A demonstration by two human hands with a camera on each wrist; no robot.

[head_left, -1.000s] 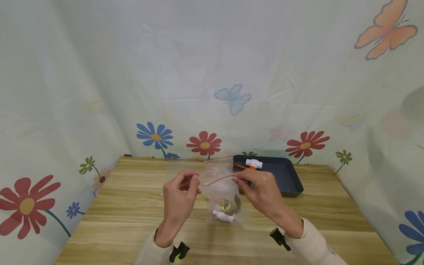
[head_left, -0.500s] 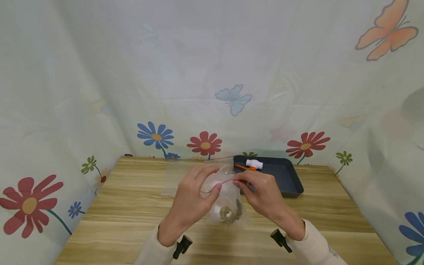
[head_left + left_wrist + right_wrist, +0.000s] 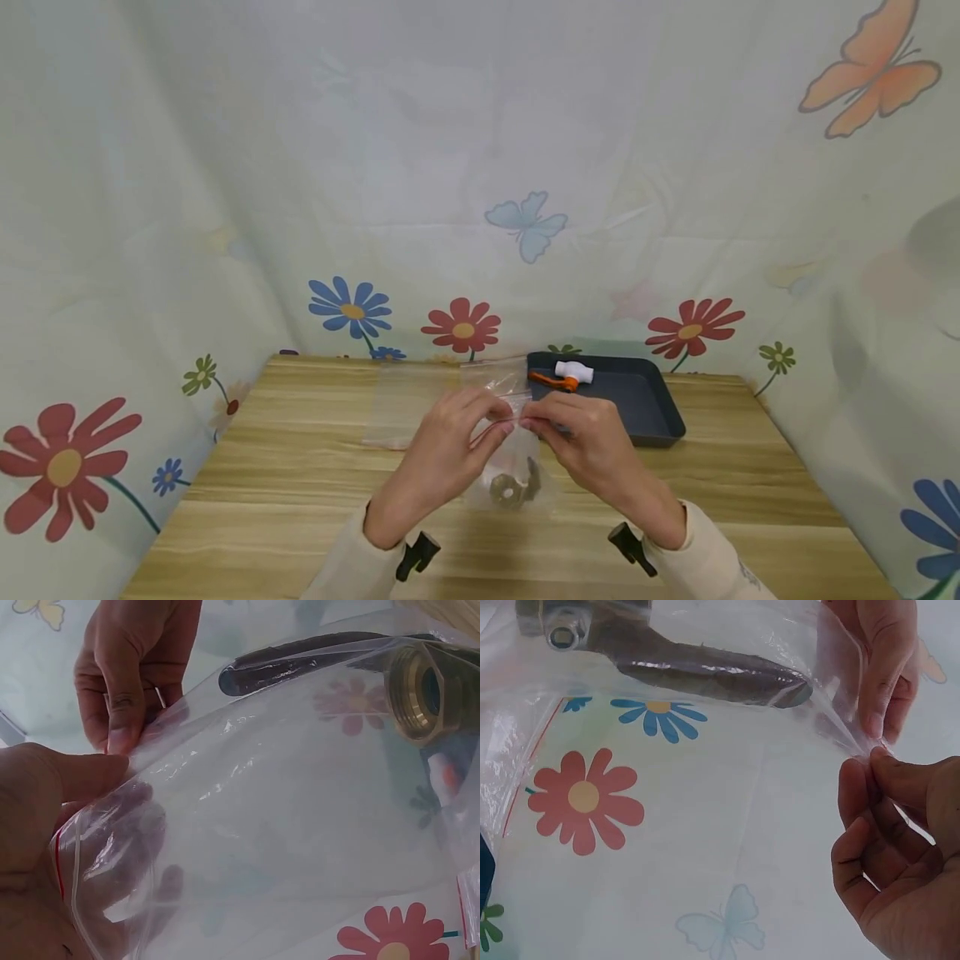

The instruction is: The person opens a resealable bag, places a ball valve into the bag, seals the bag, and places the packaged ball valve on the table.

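A clear zip bag (image 3: 517,454) with a red line along its mouth hangs between my two hands. Inside it lies a brass ball valve (image 3: 421,694) with a dark lever handle (image 3: 712,671). My left hand (image 3: 442,450) pinches the bag's mouth between thumb and fingers, seen close in the left wrist view. Right beside it, my right hand (image 3: 588,433) pinches the same edge at the corner. The fingertips of both hands almost meet. In the left wrist view, the left fingers show partly through the film.
Behind the right hand, a dark tray (image 3: 637,400) holds a white valve (image 3: 574,372) with an orange handle. Flat clear bags (image 3: 408,400) lie on the wooden table (image 3: 300,467) at the back left. A flower-printed curtain (image 3: 420,167) surrounds the table.
My left hand has moved right along the bag's mouth, up to the right hand. My right hand has stayed nearly in place. The valve in the bag has turned slightly.
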